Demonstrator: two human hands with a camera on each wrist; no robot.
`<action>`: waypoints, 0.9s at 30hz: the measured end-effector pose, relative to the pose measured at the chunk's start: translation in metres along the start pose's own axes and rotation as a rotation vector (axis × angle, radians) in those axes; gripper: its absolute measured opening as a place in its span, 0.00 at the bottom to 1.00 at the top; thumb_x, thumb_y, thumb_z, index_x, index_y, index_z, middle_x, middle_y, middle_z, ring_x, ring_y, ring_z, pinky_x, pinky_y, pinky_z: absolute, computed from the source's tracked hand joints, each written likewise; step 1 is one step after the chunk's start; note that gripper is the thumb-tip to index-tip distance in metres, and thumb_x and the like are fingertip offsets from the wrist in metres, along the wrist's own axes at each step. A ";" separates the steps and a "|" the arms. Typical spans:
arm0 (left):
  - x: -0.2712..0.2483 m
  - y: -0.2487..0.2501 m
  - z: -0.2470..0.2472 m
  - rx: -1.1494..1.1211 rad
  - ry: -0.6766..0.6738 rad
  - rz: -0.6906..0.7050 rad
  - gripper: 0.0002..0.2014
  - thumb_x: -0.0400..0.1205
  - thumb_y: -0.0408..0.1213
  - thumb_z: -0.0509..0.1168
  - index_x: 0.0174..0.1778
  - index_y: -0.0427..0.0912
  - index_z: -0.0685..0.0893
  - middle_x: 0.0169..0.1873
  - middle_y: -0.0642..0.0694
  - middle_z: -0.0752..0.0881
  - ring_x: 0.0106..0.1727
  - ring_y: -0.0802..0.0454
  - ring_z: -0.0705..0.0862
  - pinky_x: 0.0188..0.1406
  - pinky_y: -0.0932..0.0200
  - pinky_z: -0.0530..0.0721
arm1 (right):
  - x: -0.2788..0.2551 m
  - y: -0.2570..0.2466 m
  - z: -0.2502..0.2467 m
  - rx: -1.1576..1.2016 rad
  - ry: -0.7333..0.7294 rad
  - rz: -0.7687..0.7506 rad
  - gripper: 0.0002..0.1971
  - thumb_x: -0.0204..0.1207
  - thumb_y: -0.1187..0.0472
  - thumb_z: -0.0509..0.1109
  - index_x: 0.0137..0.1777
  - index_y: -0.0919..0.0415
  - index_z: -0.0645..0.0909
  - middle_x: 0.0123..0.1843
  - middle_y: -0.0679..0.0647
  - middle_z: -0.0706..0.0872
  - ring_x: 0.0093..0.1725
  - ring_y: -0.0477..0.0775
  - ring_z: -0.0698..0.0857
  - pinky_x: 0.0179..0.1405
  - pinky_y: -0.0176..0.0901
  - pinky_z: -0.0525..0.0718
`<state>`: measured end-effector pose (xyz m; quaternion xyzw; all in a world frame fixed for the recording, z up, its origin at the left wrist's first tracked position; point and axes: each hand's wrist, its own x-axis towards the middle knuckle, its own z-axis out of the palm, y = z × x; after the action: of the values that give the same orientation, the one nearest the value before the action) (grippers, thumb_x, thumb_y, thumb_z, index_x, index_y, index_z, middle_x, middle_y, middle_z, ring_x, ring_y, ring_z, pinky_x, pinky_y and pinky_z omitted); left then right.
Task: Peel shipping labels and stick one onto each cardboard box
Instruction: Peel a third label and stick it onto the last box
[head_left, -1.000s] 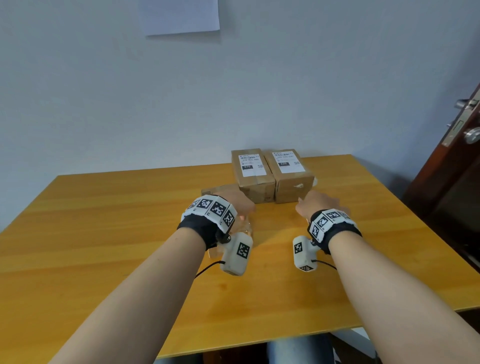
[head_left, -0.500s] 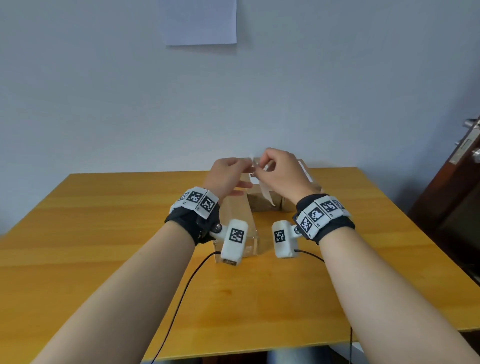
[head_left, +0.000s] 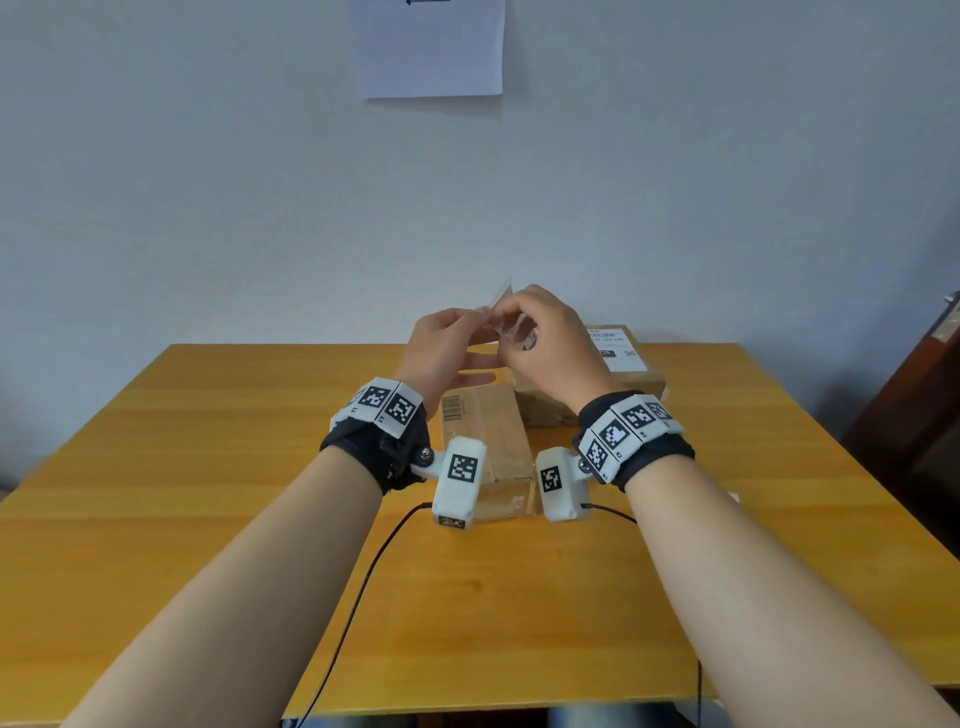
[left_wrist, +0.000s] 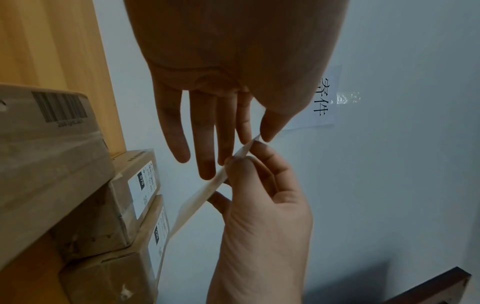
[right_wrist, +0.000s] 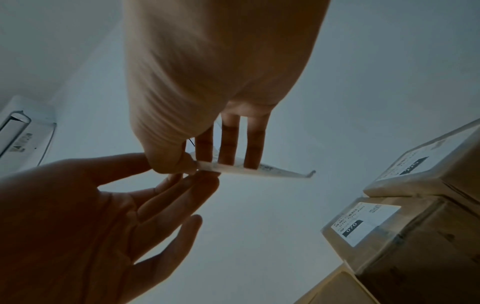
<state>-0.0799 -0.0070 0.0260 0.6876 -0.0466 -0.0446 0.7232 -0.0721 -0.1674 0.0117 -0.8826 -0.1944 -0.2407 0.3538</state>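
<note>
Paper, a thin white shipping label on its backing, is pinched at one corner between thumb and forefinger of the left hand and gripped by the curled thumb and fingers of the right hand, both raised at the centre of the head view above the table. Peeling looks to be the step in hand. Just below them lies the unlabelled box, and behind it two labelled boxes; next the freed label must go flat onto the bare box.
</note>
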 end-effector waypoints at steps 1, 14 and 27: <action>0.000 0.000 -0.001 -0.006 0.000 -0.003 0.14 0.90 0.44 0.64 0.61 0.37 0.87 0.52 0.44 0.94 0.47 0.44 0.95 0.50 0.46 0.94 | 0.000 0.000 0.000 -0.006 0.009 -0.008 0.11 0.74 0.61 0.74 0.53 0.45 0.84 0.52 0.43 0.83 0.49 0.47 0.85 0.50 0.58 0.89; 0.007 -0.012 -0.006 -0.061 0.016 0.003 0.11 0.88 0.40 0.69 0.60 0.37 0.90 0.54 0.43 0.94 0.52 0.47 0.94 0.51 0.48 0.93 | -0.001 0.005 0.002 0.073 0.048 0.025 0.03 0.78 0.54 0.76 0.50 0.48 0.85 0.50 0.39 0.85 0.50 0.44 0.86 0.49 0.52 0.90; 0.011 -0.016 -0.009 0.167 0.066 0.105 0.11 0.88 0.44 0.68 0.58 0.42 0.92 0.50 0.50 0.91 0.53 0.55 0.89 0.52 0.53 0.92 | 0.001 -0.002 -0.002 0.195 0.036 0.277 0.05 0.80 0.48 0.75 0.46 0.46 0.89 0.43 0.40 0.90 0.47 0.47 0.88 0.52 0.57 0.91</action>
<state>-0.0679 0.0000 0.0097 0.7433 -0.0621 0.0200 0.6657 -0.0728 -0.1671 0.0141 -0.8580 -0.0870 -0.1853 0.4711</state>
